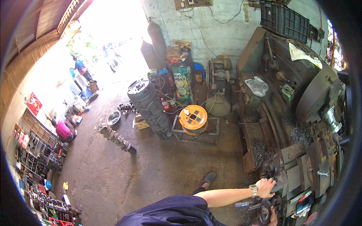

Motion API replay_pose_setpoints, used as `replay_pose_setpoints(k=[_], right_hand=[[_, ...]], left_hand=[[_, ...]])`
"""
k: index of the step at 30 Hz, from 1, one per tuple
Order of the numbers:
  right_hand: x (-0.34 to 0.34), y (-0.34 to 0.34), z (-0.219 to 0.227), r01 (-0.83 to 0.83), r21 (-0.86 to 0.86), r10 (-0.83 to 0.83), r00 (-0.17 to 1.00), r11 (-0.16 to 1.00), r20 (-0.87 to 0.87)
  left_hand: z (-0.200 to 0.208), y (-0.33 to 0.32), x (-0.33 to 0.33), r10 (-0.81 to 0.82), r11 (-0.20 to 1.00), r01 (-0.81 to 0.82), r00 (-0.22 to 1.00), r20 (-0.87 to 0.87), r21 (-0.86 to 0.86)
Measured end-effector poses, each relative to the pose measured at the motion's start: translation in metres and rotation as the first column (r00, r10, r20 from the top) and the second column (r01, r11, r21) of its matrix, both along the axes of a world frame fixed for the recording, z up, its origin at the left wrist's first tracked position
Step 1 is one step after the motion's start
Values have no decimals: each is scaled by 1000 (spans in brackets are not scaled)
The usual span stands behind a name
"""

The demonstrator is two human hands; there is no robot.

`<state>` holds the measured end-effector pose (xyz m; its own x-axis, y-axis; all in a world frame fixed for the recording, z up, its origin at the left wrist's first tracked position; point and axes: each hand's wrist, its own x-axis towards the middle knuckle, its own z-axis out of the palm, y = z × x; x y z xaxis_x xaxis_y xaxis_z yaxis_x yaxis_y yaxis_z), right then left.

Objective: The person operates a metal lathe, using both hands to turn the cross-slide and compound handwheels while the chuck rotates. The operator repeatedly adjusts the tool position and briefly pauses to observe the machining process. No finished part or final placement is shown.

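My left arm, with a metal watch, reaches across to a large metal lathe (307, 156) on the right. On its carriage, my left hand (265, 188) is curled over a dark rounded part (278, 186). My right hand (273, 217) is at the lower edge beside a dark handwheel (265, 211), its fingers seeming closed around the rim; part of that hand is cut off. A phone (304, 203) lies on the carriage close to both hands. The lathe's big round chuck (316, 96) stands farther back, with metal shavings (264, 148) below it.
An orange cable reel (193, 117) sits on a metal frame beside a tall black cylinder (151, 107). A crankshaft (116, 138) stands on the floor (102, 177) near a metal bowl (114, 117). Parts shelves (36, 150) line the left wall; two people are farther off there.
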<state>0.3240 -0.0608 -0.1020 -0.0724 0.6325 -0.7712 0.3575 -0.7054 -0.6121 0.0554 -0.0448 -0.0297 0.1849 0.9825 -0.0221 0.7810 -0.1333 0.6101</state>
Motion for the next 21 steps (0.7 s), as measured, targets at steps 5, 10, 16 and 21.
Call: replay_pose_setpoints(k=[5, 10, 16, 21], right_hand=[[2, -5, -1, 26, 5, -26, 1000, 1000, -12], [4, -7, -2, 40, 8, -40, 999, 999, -21], [6, -8, -1, 48, 12, -47, 999, 999, -25], [8, -8, -1, 55, 10, -55, 998, 998, -32]], left_hand=[[5, 0, -1, 1, 1000, -1, 1000, -19, -1], [10, -1, -3, -5, 1000, 4, 1000, -15, -24], [11, -1, -3, 2, 1000, -2, 1000, -2, -26], [13, -3, -3, 8, 1000, -8, 1000, -9, 5]])
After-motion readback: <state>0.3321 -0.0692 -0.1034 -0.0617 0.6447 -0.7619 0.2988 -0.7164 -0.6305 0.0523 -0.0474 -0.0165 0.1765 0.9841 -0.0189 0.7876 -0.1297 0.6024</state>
